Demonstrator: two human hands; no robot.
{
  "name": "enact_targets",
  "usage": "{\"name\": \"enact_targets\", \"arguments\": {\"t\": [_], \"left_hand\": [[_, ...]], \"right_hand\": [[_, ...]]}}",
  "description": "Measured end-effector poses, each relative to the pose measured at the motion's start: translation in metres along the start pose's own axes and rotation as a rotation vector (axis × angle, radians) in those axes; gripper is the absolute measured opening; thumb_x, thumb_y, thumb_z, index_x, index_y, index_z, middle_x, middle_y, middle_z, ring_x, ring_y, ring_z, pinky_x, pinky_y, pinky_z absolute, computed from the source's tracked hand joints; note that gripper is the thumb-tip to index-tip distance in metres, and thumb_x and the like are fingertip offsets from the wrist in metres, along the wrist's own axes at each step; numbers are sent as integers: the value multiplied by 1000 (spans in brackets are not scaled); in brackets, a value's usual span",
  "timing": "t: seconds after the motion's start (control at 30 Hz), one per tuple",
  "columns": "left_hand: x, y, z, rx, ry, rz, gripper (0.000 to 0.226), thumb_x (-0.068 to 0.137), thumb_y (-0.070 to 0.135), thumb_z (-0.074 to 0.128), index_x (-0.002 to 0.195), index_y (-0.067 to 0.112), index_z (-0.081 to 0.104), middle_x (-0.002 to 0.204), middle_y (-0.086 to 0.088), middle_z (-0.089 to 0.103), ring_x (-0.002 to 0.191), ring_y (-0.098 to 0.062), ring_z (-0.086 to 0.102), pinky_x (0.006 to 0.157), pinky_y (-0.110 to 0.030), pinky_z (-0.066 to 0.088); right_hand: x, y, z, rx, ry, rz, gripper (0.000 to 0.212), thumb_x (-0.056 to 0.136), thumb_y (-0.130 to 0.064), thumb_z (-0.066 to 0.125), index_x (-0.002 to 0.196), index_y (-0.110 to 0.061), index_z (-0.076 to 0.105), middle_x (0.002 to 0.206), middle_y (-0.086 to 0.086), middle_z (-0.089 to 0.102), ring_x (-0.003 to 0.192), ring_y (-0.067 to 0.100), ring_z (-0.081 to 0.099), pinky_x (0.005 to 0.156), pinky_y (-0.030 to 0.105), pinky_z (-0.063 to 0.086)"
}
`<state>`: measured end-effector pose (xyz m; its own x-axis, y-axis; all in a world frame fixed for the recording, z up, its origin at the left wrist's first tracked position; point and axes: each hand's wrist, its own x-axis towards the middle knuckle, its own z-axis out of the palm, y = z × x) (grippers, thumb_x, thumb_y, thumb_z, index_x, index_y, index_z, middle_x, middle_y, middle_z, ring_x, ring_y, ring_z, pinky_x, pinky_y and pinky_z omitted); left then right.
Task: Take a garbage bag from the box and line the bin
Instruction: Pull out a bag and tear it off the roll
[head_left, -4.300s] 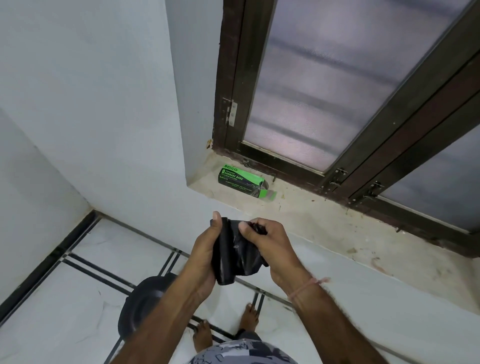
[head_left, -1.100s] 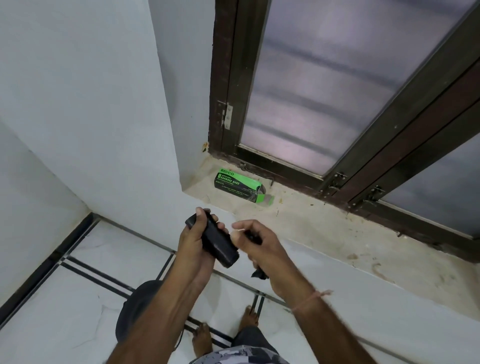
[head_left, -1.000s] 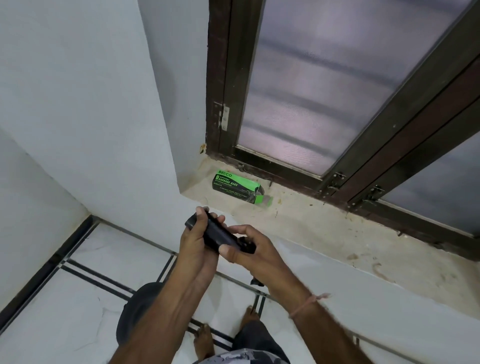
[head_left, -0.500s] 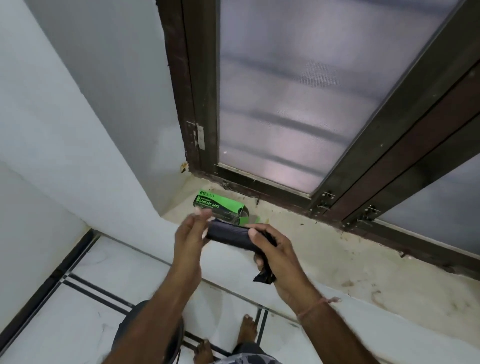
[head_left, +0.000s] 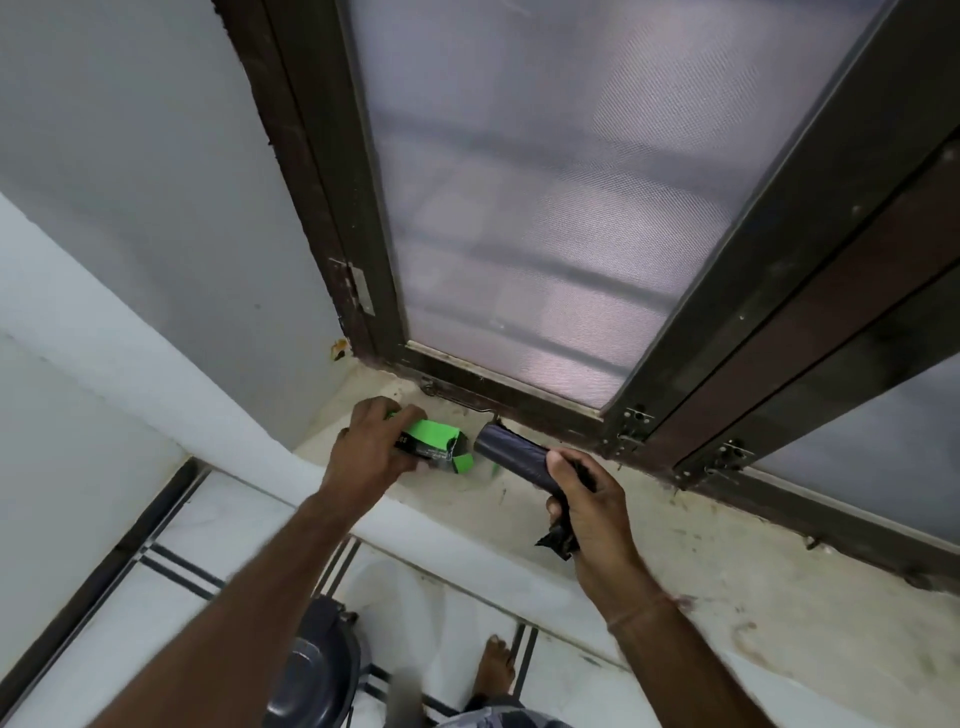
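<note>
Roll: a dark roll (head_left: 511, 460) of garbage bags, lying nearly level above the sill, its free end aimed at the open end of the box and just short of it.
Loose bag: a crumpled black piece (head_left: 558, 540) sticks out below the same fist that holds the roll.
Right hand: the right hand (head_left: 587, 499) is clenched around the near end of the roll, thumb on top.
Box: a green and black box (head_left: 434, 449) lies on its side on the sill, its flaps open toward the roll.
Left hand: the left hand (head_left: 371, 449) grips the box from above, fingers curled over its far end, pinning it to the sill.
Sill: a pale, stained sill (head_left: 727, 561) runs under both hands, along the foot of the window.
Window: a dark-framed window (head_left: 519, 208) with frosted mesh panes stands behind the box.
Bin: a dark round bin (head_left: 317, 670) stands on the floor below the left forearm, well apart from the roll; whether it holds a liner cannot be told.
Floor: white tiles (head_left: 171, 597) with dark lines; a bare foot (head_left: 496, 670) stands just right of the bin.
</note>
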<state>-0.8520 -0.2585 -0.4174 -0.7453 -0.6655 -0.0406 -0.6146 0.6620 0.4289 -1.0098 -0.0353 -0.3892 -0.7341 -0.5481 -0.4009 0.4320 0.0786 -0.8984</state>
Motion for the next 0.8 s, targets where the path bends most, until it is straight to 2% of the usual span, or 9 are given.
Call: {"name": "enact_targets", "arguments": {"t": [0.07, 0.2, 0.3, 0.4, 0.5, 0.63, 0.8], "left_hand": [[-7, 2, -2, -62, 21, 16, 62, 75, 28, 87, 132, 27, 64, 121, -3, 55, 121, -26, 45, 79, -39, 53], [-22, 10, -6, -153, 93, 19, 58, 75, 37, 83, 130, 28, 65, 116, 1, 55, 116, -21, 43, 77, -35, 48], [-28, 15, -11, -181, 146, -54, 58, 77, 40, 87, 130, 29, 66, 113, 3, 53, 112, -17, 42, 74, -33, 43], [-34, 17, -18, -179, 186, -118, 60, 77, 43, 87, 131, 30, 66, 115, 3, 54, 114, -19, 43, 76, -35, 47], [-38, 19, -20, -166, 184, -89, 60, 77, 43, 87, 132, 30, 66, 116, 3, 54, 114, -20, 44, 75, -36, 48], [-40, 19, -22, -133, 193, -8, 59, 76, 42, 88, 130, 30, 67, 116, 5, 54, 114, -19, 44, 72, -33, 45], [-44, 20, -24, -82, 208, 19, 59, 74, 38, 90, 128, 29, 69, 117, 1, 57, 114, -23, 48, 70, -33, 49]], "right_hand": [[2, -1, -1, 12, 13, -7, 14, 99, -24, 70, 108, -16, 77, 89, 6, 68, 57, 13, 51, 47, 22, 42], [-1, 0, -1, 15, 4, -27, 13, 100, -21, 70, 109, -16, 77, 90, 4, 69, 58, 14, 50, 47, 22, 43], [-7, -2, -4, -36, -52, -54, 14, 100, -18, 68, 111, -14, 76, 91, 2, 69, 60, 14, 51, 50, 22, 45], [-13, -6, -8, -103, -126, -92, 13, 101, -18, 68, 111, -15, 76, 84, -5, 69, 61, 15, 49, 52, 24, 45], [-15, -15, -9, -202, -177, -133, 12, 100, -20, 69, 110, -21, 77, 78, -9, 67, 62, 14, 51, 55, 24, 46], [-15, -27, -11, -291, -215, -150, 14, 100, -24, 70, 110, -30, 77, 81, -6, 67, 64, 13, 53, 56, 28, 47], [-15, -35, -9, -268, -220, -162, 15, 100, -25, 69, 111, -31, 77, 81, -2, 64, 65, 13, 52, 54, 24, 46]]}}
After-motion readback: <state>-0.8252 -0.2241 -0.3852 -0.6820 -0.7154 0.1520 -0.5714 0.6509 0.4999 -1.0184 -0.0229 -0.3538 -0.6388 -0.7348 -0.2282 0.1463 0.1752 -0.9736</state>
